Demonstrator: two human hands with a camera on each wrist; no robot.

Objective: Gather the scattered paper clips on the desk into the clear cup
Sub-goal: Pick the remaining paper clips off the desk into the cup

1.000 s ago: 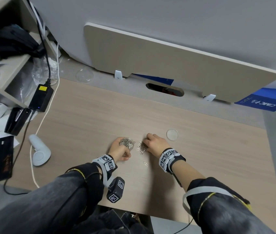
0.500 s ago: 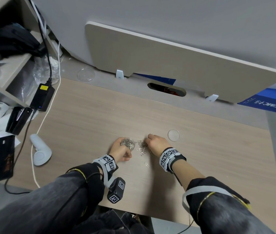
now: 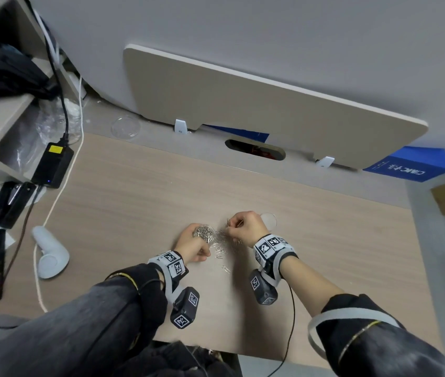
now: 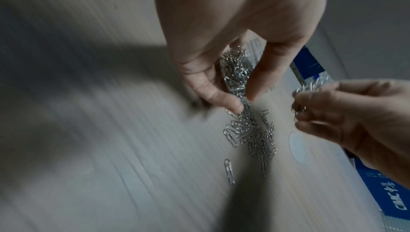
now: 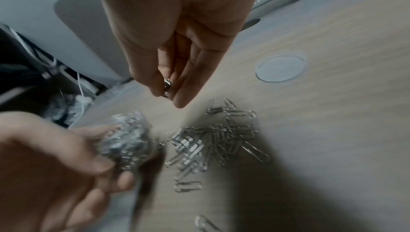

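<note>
While the clear cup (image 3: pixel 203 234), already packed with paper clips, is tilting in my left hand (image 3: pixel 192 247), whose fingers (image 4: pixel 213 93) are curling round its wall, a loose heap of paper clips (image 5: pixel 213 141) is lying on the desk (image 3: pixel 134 213) just beside the cup's mouth, between my two hands. My right hand (image 3: pixel 246 227) is hovering over that heap, thumb and fingertips (image 5: pixel 188 95) pinching a few clips. A clear round lid (image 5: pixel 280 68) is lying flat just past the right hand, and one stray clip (image 4: pixel 229 171) is sitting apart, nearer me.
</note>
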